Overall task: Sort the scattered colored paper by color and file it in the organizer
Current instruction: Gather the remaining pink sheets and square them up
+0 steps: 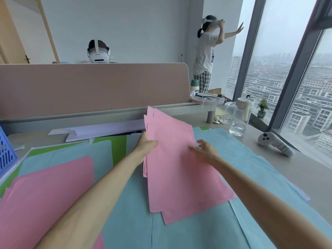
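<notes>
My left hand (146, 143) grips the left edge of a stack of pink paper (176, 168), holding it tilted above the desk. At the stack's right edge my right hand (204, 149) has relaxed, spread fingers that touch the top sheet. More pink sheets (46, 194) lie flat at the lower left. Light blue sheets (179, 230) cover most of the desk under my arms. Green sheets (118, 146) show at the back left beneath the blue ones. A blue perforated organizer (7, 153) stands at the far left edge, only partly in view.
A pink divider panel (89, 87) closes the back of the desk, with white strips (100, 131) below it. At the right stand a clear water bottle (239, 116), a white controller (274, 143) and a small potted plant (262, 107). Two people wearing headsets are beyond the divider.
</notes>
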Motion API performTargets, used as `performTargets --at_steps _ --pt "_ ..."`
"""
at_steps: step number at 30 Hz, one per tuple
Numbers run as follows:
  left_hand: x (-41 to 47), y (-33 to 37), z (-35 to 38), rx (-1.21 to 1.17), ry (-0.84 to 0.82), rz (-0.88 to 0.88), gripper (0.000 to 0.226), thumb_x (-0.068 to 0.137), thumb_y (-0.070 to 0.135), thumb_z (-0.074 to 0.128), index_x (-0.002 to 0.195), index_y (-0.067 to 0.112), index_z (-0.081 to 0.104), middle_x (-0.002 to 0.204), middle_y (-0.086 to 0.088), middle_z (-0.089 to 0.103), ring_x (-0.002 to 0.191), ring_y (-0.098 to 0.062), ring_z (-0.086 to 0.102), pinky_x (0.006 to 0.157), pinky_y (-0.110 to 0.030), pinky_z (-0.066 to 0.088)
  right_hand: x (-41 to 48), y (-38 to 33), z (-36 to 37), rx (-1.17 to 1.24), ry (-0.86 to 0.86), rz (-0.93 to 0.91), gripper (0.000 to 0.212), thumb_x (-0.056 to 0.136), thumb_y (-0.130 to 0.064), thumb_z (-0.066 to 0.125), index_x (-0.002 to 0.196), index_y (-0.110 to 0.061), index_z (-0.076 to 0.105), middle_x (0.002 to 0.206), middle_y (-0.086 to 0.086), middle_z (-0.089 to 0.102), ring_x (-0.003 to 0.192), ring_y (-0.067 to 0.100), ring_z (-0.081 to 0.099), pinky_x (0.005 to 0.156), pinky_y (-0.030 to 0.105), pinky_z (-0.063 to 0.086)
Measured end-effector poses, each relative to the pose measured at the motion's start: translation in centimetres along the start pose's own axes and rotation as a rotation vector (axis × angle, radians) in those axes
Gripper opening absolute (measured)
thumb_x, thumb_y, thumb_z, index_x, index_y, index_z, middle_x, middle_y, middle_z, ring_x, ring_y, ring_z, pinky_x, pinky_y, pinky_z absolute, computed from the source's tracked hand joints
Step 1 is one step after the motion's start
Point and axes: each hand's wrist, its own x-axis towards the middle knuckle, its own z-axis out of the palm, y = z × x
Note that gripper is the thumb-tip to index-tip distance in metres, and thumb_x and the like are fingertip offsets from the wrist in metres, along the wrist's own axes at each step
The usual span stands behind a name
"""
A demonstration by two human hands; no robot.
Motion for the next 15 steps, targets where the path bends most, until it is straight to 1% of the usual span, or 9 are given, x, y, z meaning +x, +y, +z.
performTargets --at_steps 2,3,4,5,7,9,12,13,15 --pt "-1.0 1.6 -1.7 -0.069 -0.032 0.086 0.04 0.086 0.007 0.063 0.123 0.015 0.051 0.116 0.003 0.062 0.103 -0.014 0.059 0.078 -0.024 0.048 -0.4 -1.0 -0.3 0.207 0.002 0.008 0.08 0.084 -0.052 0.065 0.146 -0.014 0.033 0.139 0.007 0.047 0.123 0.025 0.051 0.094 0.035 0.045" --pt "-1.6 2.5 -2.6 -0.096 -0.058 0.133 0.036 0.087 0.009 0.065 0.119 0.018 0.053 0.114 0.004 0.064 0.103 -0.014 0.062 0.08 -0.024 0.05 -0.9 -1.8 -0.5 0.359 -0.023 -0.004 0.081 0.082 -0.051 0.068 0.146 -0.013 0.033 0.136 0.005 0.05 0.12 0.023 0.054 0.091 0.033 0.046" --pt "-2.1 3.3 -3.6 -0.109 -0.081 0.169 0.032 0.087 0.011 0.066 0.115 0.021 0.054 0.112 0.006 0.065 0.104 -0.013 0.063 0.084 -0.025 0.051 -1.4 -2.9 -0.6 0.506 -0.046 -0.033 0.079 0.08 -0.049 0.071 0.142 -0.014 0.038 0.131 0.002 0.056 0.113 0.019 0.06 0.087 0.031 0.048" --pt "-2.6 4.0 -4.6 -0.12 -0.097 0.207 0.03 0.087 0.013 0.067 0.112 0.024 0.055 0.112 0.007 0.066 0.105 -0.011 0.063 0.088 -0.026 0.05 -1.9 -4.0 -0.8 0.616 -0.05 -0.074 0.073 0.077 -0.046 0.075 0.136 -0.014 0.046 0.124 0.001 0.063 0.105 0.016 0.064 0.084 0.029 0.051" --pt "-3.2 5.2 -6.4 -0.16 -0.09 0.276 0.033 0.087 0.015 0.068 0.116 0.025 0.056 0.115 0.008 0.067 0.109 -0.009 0.062 0.094 -0.027 0.048 -3.0 -6.5 -1.3 0.731 0.008 -0.167 0.052 0.075 -0.035 0.08 0.119 -0.016 0.059 0.109 0.002 0.071 0.092 0.011 0.069 0.075 0.025 0.054" --pt "-3.9 6.7 -7.9 -0.216 -0.019 0.339 0.04 0.086 0.021 0.069 0.123 0.022 0.056 0.119 0.009 0.066 0.112 -0.007 0.06 0.097 -0.027 0.045 -4.2 -9.2 -2.1 0.829 0.082 -0.263 0.037 0.077 -0.023 0.08 0.108 -0.016 0.063 0.101 0.004 0.073 0.084 0.012 0.07 0.07 0.024 0.056" --pt "-5.4 9.2 -9.1 -0.233 0.18 0.439 0.03 0.091 0.024 0.064 0.12 0.017 0.056 0.111 0.012 0.064 0.1 0.003 0.059 0.091 -0.02 0.044 -6.2 -12.8 -3.9 0.912 0.187 -0.42 0.023 0.081 -0.013 0.075 0.098 -0.019 0.061 0.092 0.002 0.072 0.075 0.009 0.069 0.063 0.023 0.055" --pt "-6.1 10.0 -9.3 -0.231 0.251 0.462 0.029 0.093 0.024 0.061 0.12 0.013 0.057 0.11 0.009 0.064 0.097 0.0 0.06 0.091 -0.021 0.046 -6.7 -13.6 -4.5 0.911 0.22 -0.468 0.021 0.082 -0.012 0.074 0.095 -0.02 0.059 0.091 0.001 0.071 0.073 0.008 0.067 0.062 0.023 0.054" --pt "-7.4 11.3 -9.3 -0.234 0.347 0.515 0.032 0.096 0.025 0.057 0.12 0.004 0.056 0.111 0.004 0.064 0.1 -0.007 0.06 0.095 -0.027 0.045 -7.7 -14.7 -5.2 0.891 0.27 -0.559 0.018 0.084 -0.012 0.072 0.093 -0.018 0.057 0.092 0.006 0.07 0.077 0.012 0.065 0.066 0.027 0.056"
